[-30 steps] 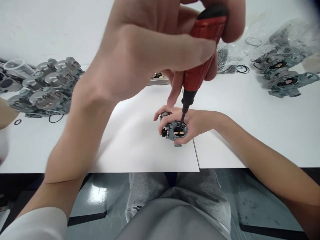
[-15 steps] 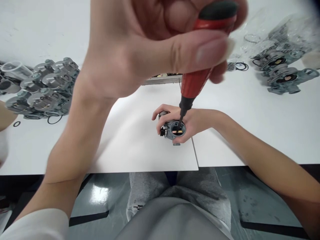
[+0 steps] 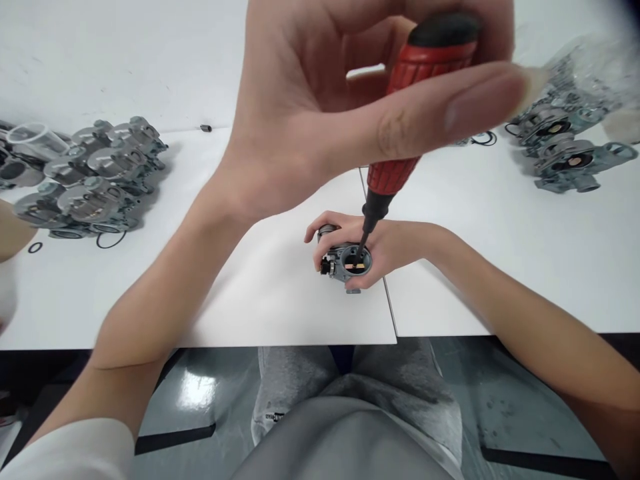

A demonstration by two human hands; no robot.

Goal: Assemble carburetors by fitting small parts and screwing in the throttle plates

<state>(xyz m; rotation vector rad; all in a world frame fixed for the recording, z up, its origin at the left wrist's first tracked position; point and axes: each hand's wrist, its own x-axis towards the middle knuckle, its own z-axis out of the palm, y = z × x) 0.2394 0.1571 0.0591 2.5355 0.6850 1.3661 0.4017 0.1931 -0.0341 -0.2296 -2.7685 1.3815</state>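
Observation:
My left hand (image 3: 320, 133) looms large at the top, fingers curled round the handle of a red and black screwdriver (image 3: 393, 177); its thumb lies stretched across the handle. The screwdriver slants down, and its shaft reaches into the round bore of a grey metal carburetor (image 3: 339, 272). Inside that bore a brass-coloured strip shows; the driver's very tip is too small to make out. My right hand (image 3: 387, 247) wraps the carburetor from the right and holds it on the white table, near the seam between two tabletops.
Several carburetors (image 3: 93, 200) stand at the left beside a clear plastic cup (image 3: 37, 140) and a black O-ring (image 3: 35, 247). A small dark cylinder (image 3: 205, 128) lies behind. On the right are more carburetors (image 3: 570, 160), black rings (image 3: 484, 139) and clear plastic bags (image 3: 605, 73).
My left hand has shifted right and turned about the screwdriver handle, its thumb now reaching farther across. The screwdriver stays in the bore; my right hand and the carburetor have barely moved.

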